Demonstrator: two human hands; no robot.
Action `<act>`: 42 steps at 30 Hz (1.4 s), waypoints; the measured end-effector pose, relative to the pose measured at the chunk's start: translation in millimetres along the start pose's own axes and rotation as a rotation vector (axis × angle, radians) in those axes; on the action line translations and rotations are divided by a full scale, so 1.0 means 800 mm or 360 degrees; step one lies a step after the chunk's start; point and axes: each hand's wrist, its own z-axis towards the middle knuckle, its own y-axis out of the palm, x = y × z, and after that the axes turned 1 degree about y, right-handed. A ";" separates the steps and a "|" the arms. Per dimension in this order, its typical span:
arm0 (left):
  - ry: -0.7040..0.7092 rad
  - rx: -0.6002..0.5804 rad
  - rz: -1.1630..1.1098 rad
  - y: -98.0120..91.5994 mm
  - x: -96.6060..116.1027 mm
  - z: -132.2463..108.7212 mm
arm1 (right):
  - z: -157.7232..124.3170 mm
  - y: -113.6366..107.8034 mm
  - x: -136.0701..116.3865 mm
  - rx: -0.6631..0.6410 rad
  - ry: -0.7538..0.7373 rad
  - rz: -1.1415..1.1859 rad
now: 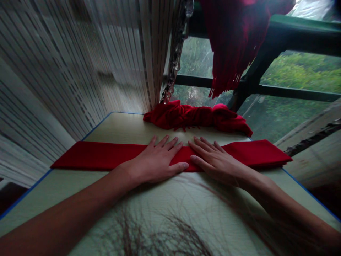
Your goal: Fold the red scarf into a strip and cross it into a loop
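Observation:
A red cloth (101, 155), folded into a long flat strip, lies crosswise on the table, with both ends reaching the table's sides. My left hand (157, 160) rests flat on the middle of it, fingers spread. Just to the right, my right hand (215, 160) also lies palm down on the strip with its fingers stretched out. A short stretch of red shows between the two hands. Neither hand grips anything. Behind the strip, a crumpled red scarf (197, 117) with fringe lies at the table's far edge.
The pale table (165, 213) has a blue edge. A striped string curtain (119, 64) hangs along the left. Another red fringed scarf (237, 46) hangs before the window (301, 74) with its green frame. Dark hair (170, 231) crosses the bottom of the view.

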 end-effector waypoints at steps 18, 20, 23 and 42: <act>-0.0004 -0.0008 0.0001 0.000 0.000 0.000 | 0.000 -0.001 -0.006 -0.0015 0.0028 -0.0019; -0.0006 -0.0015 0.0003 -0.001 0.001 0.000 | 0.001 -0.001 -0.007 -0.0031 0.0031 -0.0023; -0.0012 -0.0029 0.0006 -0.002 0.001 0.001 | 0.002 0.000 -0.007 -0.0037 0.0023 -0.0034; -0.0038 -0.0024 0.0017 -0.001 0.002 0.001 | -0.001 -0.001 -0.001 -0.0009 0.0036 -0.0031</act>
